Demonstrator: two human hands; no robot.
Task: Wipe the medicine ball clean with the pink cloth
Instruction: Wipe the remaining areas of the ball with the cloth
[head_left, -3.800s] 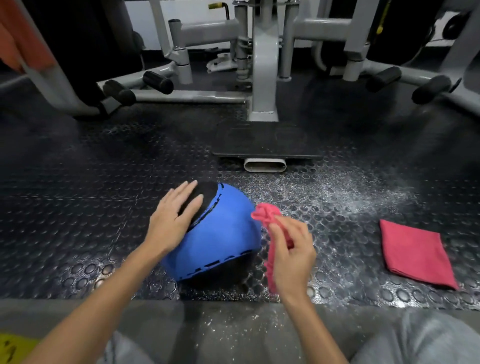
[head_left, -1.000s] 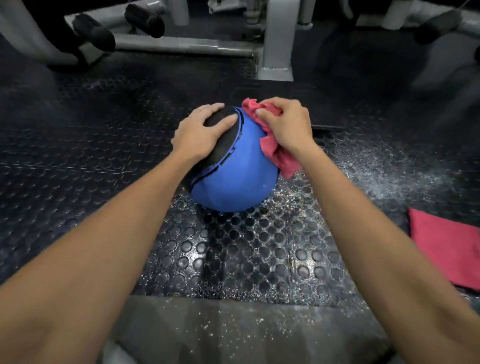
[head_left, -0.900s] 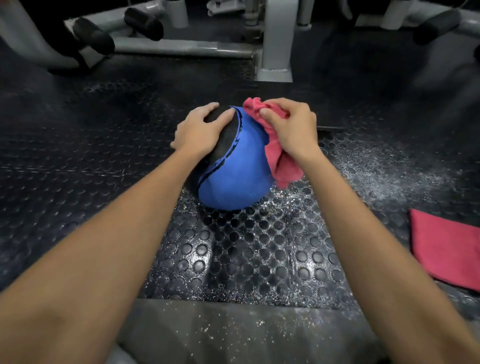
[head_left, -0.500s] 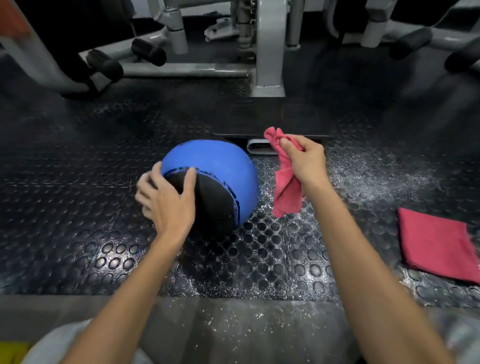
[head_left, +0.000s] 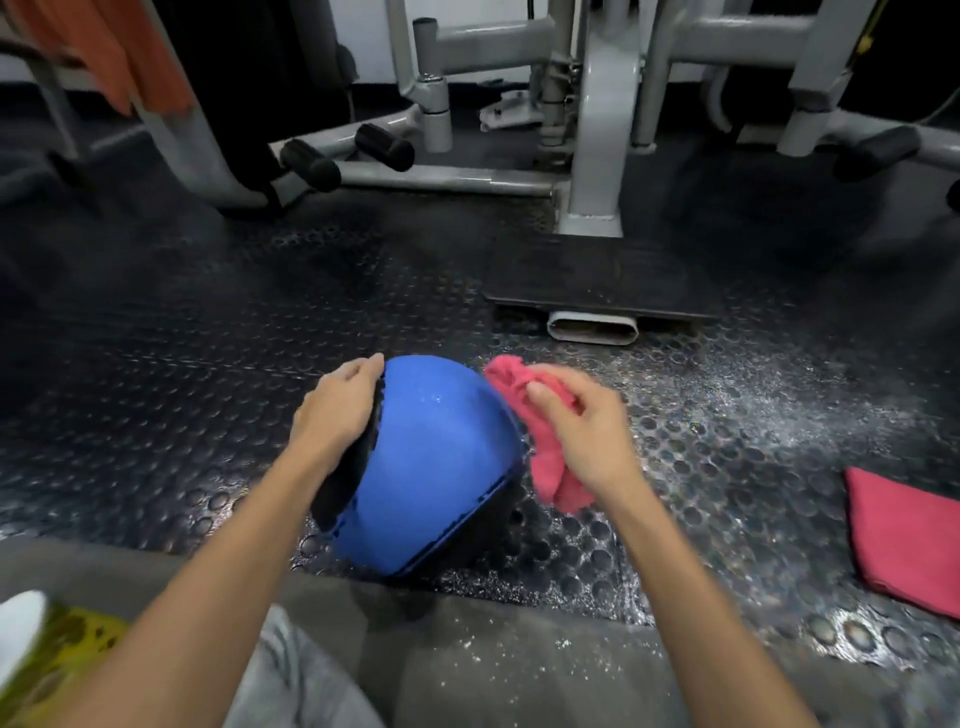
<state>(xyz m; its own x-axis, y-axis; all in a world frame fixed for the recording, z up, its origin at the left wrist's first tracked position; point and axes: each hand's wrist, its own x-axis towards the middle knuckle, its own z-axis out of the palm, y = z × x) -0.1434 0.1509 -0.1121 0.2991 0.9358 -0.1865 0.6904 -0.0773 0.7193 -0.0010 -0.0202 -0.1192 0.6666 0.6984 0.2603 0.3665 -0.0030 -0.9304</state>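
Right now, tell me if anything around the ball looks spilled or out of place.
Whitish specks are scattered over the floor mat right of the ball, like spilled powder or spray. A spare folded cloth lies apart, far right.

One medicine ball (head_left: 431, 457), blue with black panels, near the front edge of the floor mat (head_left: 156, 415). One pink cloth (head_left: 543, 467), bunched, at its right side.

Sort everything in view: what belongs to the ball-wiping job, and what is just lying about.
In the job:
medicine ball
pink cloth, bunched in the right hand
left hand, resting on the ball

Lying about:
folded cloth, flat on the floor at right
machine frame
footplate
orange cloth, hanging top left
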